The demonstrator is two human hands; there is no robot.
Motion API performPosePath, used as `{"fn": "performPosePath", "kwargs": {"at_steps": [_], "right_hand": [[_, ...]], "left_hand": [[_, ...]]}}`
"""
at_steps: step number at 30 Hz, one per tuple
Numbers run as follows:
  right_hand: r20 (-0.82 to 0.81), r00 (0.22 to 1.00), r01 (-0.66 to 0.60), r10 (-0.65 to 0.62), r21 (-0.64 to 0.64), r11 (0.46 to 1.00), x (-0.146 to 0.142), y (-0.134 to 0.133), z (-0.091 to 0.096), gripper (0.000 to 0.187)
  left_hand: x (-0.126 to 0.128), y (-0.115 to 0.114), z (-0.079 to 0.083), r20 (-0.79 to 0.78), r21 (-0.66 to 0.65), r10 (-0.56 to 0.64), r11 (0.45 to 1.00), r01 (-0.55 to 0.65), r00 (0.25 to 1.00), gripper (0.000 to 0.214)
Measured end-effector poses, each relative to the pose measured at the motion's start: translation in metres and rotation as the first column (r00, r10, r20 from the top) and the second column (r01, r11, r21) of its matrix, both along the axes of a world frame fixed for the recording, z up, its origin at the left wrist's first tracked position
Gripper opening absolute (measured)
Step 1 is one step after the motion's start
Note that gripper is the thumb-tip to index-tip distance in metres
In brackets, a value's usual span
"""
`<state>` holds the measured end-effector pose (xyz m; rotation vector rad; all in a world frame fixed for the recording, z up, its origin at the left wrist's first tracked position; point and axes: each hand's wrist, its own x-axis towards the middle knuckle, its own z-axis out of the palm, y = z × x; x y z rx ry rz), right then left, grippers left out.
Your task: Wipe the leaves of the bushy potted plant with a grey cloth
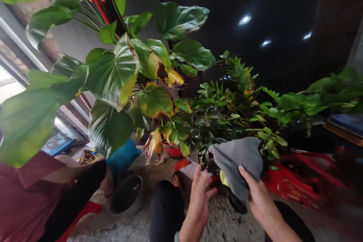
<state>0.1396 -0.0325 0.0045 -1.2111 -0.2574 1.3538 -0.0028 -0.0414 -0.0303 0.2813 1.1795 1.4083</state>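
Observation:
My right hand grips a grey cloth and presses it against the leaves of a small dark-green plant. My left hand reaches toward the same plant just left of the cloth, fingers apart and holding nothing. A large-leafed plant with yellowing, brown-edged leaves rises at the left. My dark-trousered knees show at the bottom.
Another person in a dark red top sits at the left. A dark round pot stands on the speckled floor. Red decorated pot wrapping lies at right, a teal object behind the pot.

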Motion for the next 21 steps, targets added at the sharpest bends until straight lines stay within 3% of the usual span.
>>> {"fn": "performPosePath", "kwargs": {"at_steps": [2,4,7,11,13,15,16,17,19,21], "right_hand": [[0.094,0.995,-0.018,0.019,-0.01,1.0,-0.011,-0.001,-0.001,0.039],[0.168,0.982,-0.074,0.081,-0.049,0.996,-0.022,-0.008,-0.005,0.04],[0.261,0.952,-0.159,0.161,-0.029,0.987,-0.033,-0.02,-0.014,0.038],[0.39,0.91,-0.179,0.139,0.068,0.981,-0.025,-0.024,-0.022,0.034],[0.416,0.879,-0.33,0.232,0.179,0.927,-0.007,-0.016,-0.023,0.035],[0.432,0.821,-0.515,0.373,0.276,0.812,0.018,0.002,-0.022,0.036],[0.426,0.81,-0.545,0.403,0.29,0.787,0.031,0.015,-0.021,0.035],[0.403,0.822,-0.531,0.403,0.284,0.798,0.044,0.029,-0.02,0.034],[0.312,0.904,-0.377,0.291,0.263,0.888,0.063,0.059,-0.018,0.034],[0.204,0.957,-0.257,0.204,0.281,0.925,0.071,0.088,-0.017,0.035]], "left_hand": [[0.014,-0.013,0.011,0.05,0.093,-0.087,0.992,0.082,0.995,0.072],[0.028,-0.015,0.021,0.103,0.13,-0.122,0.986,0.108,0.987,0.058],[0.042,-0.008,0.028,0.117,0.031,-0.092,0.996,0.089,0.989,0.031],[0.043,0.001,0.028,0.03,-0.039,-0.046,0.998,0.047,0.998,0.037],[0.037,0.004,0.03,-0.031,-0.044,-0.021,0.999,0.02,0.999,0.042],[0.03,0.006,0.035,-0.095,-0.07,-0.003,0.998,-0.004,0.995,0.04],[0.026,0.007,0.038,-0.121,-0.088,0.007,0.996,-0.017,0.993,0.036],[0.023,0.007,0.043,-0.143,-0.1,0.018,0.994,-0.032,0.99,0.033],[0.018,0.01,0.055,-0.185,-0.084,0.038,0.995,-0.055,0.982,0.029],[0.015,0.018,0.072,-0.232,-0.022,0.057,0.998,-0.064,0.971,0.03]]}}
